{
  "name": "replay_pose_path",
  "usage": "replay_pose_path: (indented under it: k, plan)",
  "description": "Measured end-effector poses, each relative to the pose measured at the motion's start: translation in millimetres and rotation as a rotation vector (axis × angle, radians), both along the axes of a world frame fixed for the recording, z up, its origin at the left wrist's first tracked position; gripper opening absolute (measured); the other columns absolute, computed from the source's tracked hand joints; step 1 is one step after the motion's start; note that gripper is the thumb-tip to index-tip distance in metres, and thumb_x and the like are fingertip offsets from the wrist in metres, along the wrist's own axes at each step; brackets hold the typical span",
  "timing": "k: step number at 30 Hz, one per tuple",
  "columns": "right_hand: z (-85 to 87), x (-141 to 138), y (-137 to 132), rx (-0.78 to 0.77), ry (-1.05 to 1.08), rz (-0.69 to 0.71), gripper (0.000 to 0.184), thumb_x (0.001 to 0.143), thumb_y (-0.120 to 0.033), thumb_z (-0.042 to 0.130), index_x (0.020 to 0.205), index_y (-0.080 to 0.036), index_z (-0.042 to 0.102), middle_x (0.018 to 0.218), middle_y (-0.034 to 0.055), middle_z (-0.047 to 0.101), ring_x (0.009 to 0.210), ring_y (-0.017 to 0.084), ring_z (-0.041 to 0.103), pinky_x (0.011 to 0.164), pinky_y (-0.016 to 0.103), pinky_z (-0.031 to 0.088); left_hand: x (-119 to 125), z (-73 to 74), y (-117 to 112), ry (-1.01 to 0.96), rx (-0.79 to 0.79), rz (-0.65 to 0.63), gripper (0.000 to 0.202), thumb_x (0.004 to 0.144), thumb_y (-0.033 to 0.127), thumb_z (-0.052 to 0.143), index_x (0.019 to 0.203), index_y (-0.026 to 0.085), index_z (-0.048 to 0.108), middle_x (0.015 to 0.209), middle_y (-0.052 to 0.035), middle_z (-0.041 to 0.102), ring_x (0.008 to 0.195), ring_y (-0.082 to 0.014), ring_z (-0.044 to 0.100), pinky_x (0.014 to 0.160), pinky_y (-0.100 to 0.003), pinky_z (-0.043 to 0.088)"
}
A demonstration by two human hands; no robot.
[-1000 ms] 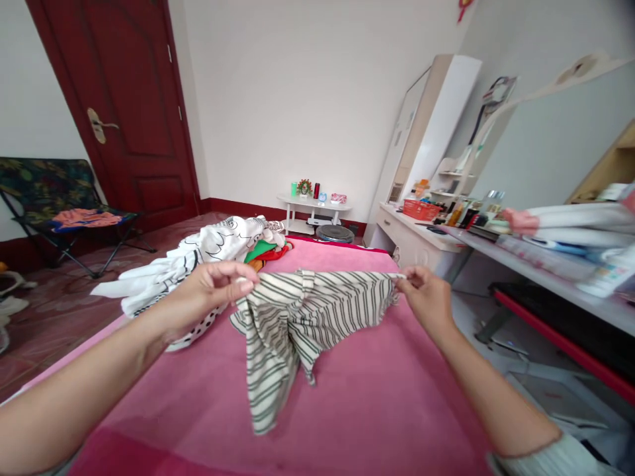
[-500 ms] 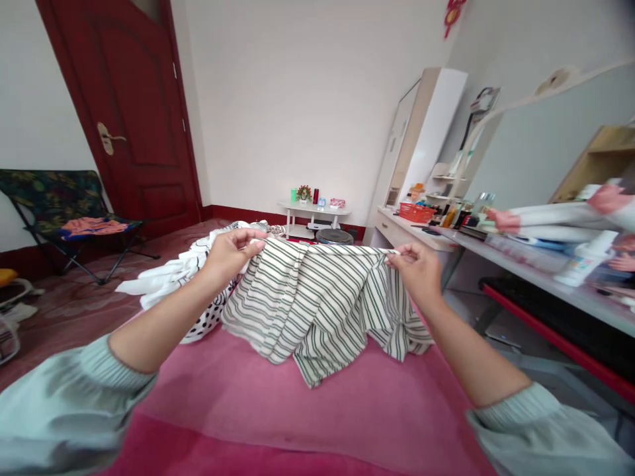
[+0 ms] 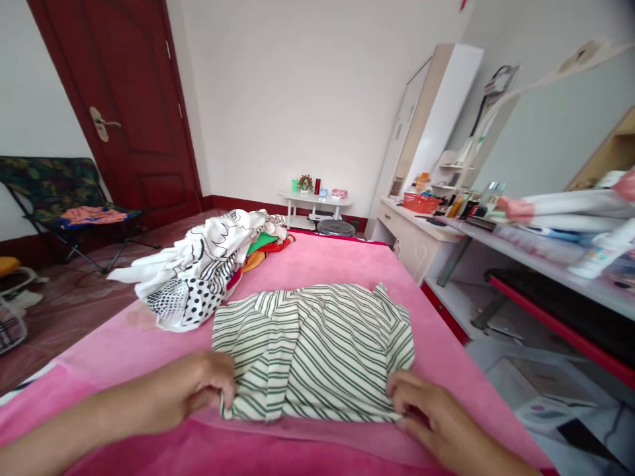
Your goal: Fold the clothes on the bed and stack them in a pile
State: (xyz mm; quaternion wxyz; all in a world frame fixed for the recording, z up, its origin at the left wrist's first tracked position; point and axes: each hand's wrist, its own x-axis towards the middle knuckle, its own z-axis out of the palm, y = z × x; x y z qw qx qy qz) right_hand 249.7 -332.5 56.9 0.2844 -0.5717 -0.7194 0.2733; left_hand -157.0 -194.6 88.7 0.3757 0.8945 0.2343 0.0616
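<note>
A white shirt with dark green stripes (image 3: pixel 317 350) lies spread on the pink bed cover (image 3: pixel 347 261), a button placket running down its left part. My left hand (image 3: pixel 206 387) pinches its near left corner. At the near right corner, my right hand (image 3: pixel 421 410) grips the edge between thumb and fingers. The near edge stretches fairly straight between both hands, while the far side is rumpled. Just beyond the shirt's left side rests a heap of clothes (image 3: pixel 198 264), white with black patterns and dots, with green, orange and red cloth showing at its right.
On the right stands a grey table (image 3: pixel 526 254) with bottles and other items. A white dresser (image 3: pixel 407 225) holds a red basket (image 3: pixel 421 202). A folding chair (image 3: pixel 74 192) with clothing is by the red door (image 3: pixel 129 99). A low white table (image 3: pixel 307 198) is against the wall.
The striped shirt was held up, hanging between my hands. Both hands have come down and nearer, still on the edge, and the shirt now lies flat on the bed.
</note>
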Motion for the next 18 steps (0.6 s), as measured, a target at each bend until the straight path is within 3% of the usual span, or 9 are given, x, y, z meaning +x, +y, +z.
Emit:
replay_pose_path:
  k: [3,5,8,11,14,16,18]
  plan:
    - [6.5,7.3,11.1,-0.05,0.03,-0.059,0.015,0.081,-0.031,0.057,0.071,-0.02,0.06,0.07,0.0011,0.061,0.067,0.017,0.056,0.062,0.026,0.044,8.8,1.5,1.8,0.1,-0.06,-0.013,0.025,0.088,0.038,0.051,0.081,0.021,0.068,0.079,-0.0039,0.065,0.072,-0.0161,0.059,0.064,-0.024,0.045]
    - [15.7,21.7,32.5,0.045,0.011,-0.165,0.02,0.083,-0.035,0.054,0.072,-0.02,0.061,0.066,0.0008,0.06,0.065,0.017,0.055,0.06,0.026,0.043,24.5,7.7,16.1,0.062,0.029,0.029,0.03,0.087,0.043,0.053,0.08,0.018,0.068,0.076,-0.0039,0.064,0.07,-0.0152,0.059,0.063,-0.023,0.045]
    - [15.2,49.8,66.3,0.223,-0.104,-0.396,0.019,0.076,-0.038,0.061,0.082,-0.02,0.063,0.077,0.002,0.063,0.059,0.015,0.054,0.056,0.026,0.044,52.4,6.3,44.9,-0.098,0.273,0.164,0.034,0.085,0.044,0.055,0.108,0.02,0.065,0.107,-0.0074,0.064,0.098,-0.0207,0.058,0.087,-0.03,0.045]
    - [-3.1,72.2,87.6,0.132,-0.004,-0.594,0.044,0.067,-0.042,0.069,0.103,-0.018,0.06,0.097,0.0078,0.065,0.05,0.012,0.053,0.045,0.026,0.043,74.8,-11.3,72.0,-0.161,0.389,0.316,0.057,0.081,0.048,0.058,0.132,0.022,0.05,0.135,-0.0101,0.05,0.122,-0.0271,0.046,0.105,-0.039,0.034]
    - [-22.7,81.2,96.5,-0.024,0.176,-0.678,0.063,0.062,-0.044,0.072,0.115,-0.015,0.053,0.1,0.0119,0.065,0.045,0.013,0.055,0.036,0.026,0.041,90.4,-32.7,96.5,-0.126,0.39,0.457,0.065,0.082,0.056,0.051,0.135,0.018,0.047,0.137,-0.0131,0.049,0.124,-0.0293,0.046,0.105,-0.039,0.035]
    - [-29.5,80.9,99.0,-0.037,0.184,-0.684,0.062,0.058,-0.04,0.075,0.11,-0.013,0.056,0.09,0.0096,0.066,0.047,0.016,0.058,0.035,0.026,0.041,98.8,-42.4,111.8,-0.066,0.361,0.545,0.065,0.085,0.056,0.045,0.135,0.015,0.047,0.134,-0.0145,0.052,0.122,-0.0292,0.048,0.103,-0.038,0.036]
    - [-30.1,78.3,99.8,-0.05,0.157,-0.614,0.043,0.057,-0.035,0.075,0.092,-0.013,0.062,0.076,0.0054,0.066,0.052,0.018,0.059,0.038,0.025,0.043,105.6,-46.3,124.7,0.007,0.303,0.624,0.068,0.082,0.056,0.05,0.135,0.013,0.046,0.131,-0.0154,0.055,0.119,-0.0294,0.051,0.097,-0.035,0.039]
